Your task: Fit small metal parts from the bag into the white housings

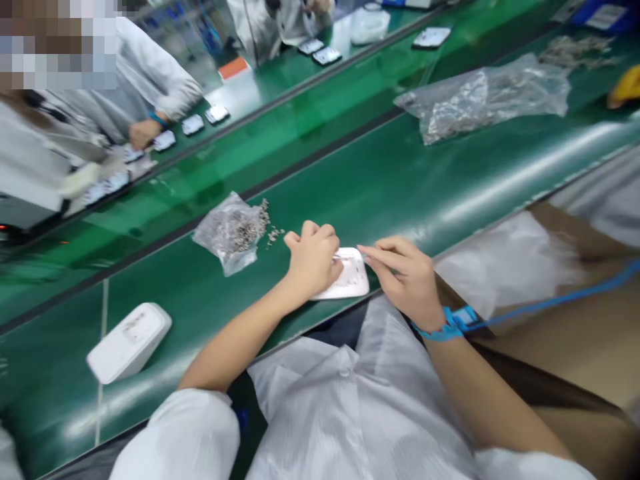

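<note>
A white plastic housing [354, 283] with rounded corners lies on the green work surface near its front edge. My left hand [313, 259] bends over its left part, fingers curled and thumb on the housing, gripping it. My right hand [407, 277], with a blue wrist strap [447, 325], is at the housing's right edge. Its thumb and forefinger are pinched together; whatever is between them is too small to make out. Beyond my left hand lies a clear plastic bag [223, 230] of small metal-looking parts, some spilled beside it [274, 235].
Another white housing [133, 340] lies at the left. Farther right are a large clear bag [490, 100] and a pile of small parts [575, 52]. Across the green divider, co-workers sit beside several small white-topped devices [217, 115]. A cardboard box [565, 333] with plastic film stands at my right.
</note>
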Tool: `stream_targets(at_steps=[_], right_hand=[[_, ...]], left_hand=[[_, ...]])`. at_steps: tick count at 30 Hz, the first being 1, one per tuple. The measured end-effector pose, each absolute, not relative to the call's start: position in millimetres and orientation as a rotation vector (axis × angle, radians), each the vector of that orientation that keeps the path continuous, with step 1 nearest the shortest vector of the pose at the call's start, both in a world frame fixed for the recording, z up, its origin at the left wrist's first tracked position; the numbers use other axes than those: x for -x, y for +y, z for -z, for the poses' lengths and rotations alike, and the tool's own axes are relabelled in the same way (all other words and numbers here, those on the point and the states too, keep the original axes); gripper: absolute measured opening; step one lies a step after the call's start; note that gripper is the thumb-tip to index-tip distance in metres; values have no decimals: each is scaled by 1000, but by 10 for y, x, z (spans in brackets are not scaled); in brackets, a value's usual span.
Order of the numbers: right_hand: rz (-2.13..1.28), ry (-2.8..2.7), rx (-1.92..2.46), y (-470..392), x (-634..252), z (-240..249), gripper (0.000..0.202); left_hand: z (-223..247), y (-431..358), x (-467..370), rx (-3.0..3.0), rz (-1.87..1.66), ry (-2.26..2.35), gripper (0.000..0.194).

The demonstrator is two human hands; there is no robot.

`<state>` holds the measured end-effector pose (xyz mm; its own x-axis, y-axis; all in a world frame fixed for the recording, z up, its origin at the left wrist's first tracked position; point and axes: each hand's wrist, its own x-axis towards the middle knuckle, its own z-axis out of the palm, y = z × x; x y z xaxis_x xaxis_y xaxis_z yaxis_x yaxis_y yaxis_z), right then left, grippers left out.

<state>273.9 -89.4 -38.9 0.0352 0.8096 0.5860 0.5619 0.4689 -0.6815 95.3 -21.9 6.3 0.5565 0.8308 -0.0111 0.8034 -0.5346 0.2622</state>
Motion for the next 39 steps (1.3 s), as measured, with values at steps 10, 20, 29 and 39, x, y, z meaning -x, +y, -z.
stream_targets(at_steps=[10,20,29,39], right_hand=[[-392,-1686,1172,-849,-2667,445,27],[-588,-1597,1225,-871,-2854,405,20],[-730,-1345,1267,-976,-2833,423,15],[-1053,-990,1035,-1029,-2550,342,18]], left_hand=[[-14,-161,-839,-2436,-212,1344,15],[-42,-223,-908,-2578,-204,1357,6],[-65,-83,-880,-2399,-265,1411,21],[-498,-238,-736,-2299,-525,844,17]])
